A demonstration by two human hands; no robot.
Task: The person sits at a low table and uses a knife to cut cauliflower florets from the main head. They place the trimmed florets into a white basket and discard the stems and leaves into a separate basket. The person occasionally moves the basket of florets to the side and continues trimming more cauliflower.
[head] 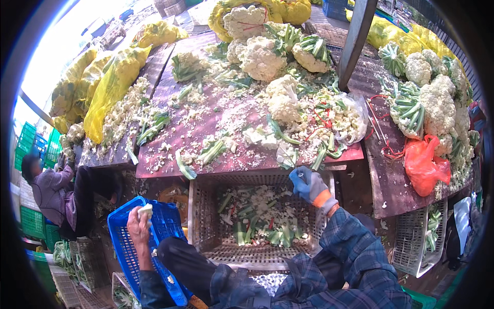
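Note:
My left hand, bare, holds a pale cauliflower floret over a blue plastic crate beside my left knee. A few small pieces of cauliflower lie in that crate. My right hand wears a blue and grey work glove with an orange cuff. Its fingers are curled round a small tool, of which only a metallic end shows. That hand is above the right rear side of a grey plastic crate between my legs. Cut leaves, stems and crumbs cover part of this crate's bottom.
A reddish board table ahead carries whole cauliflowers, trimmings and a clear bag of florets. A metal post rises on the right, near a red plastic bag. Yellow mesh sacks stand left, beyond a seated person.

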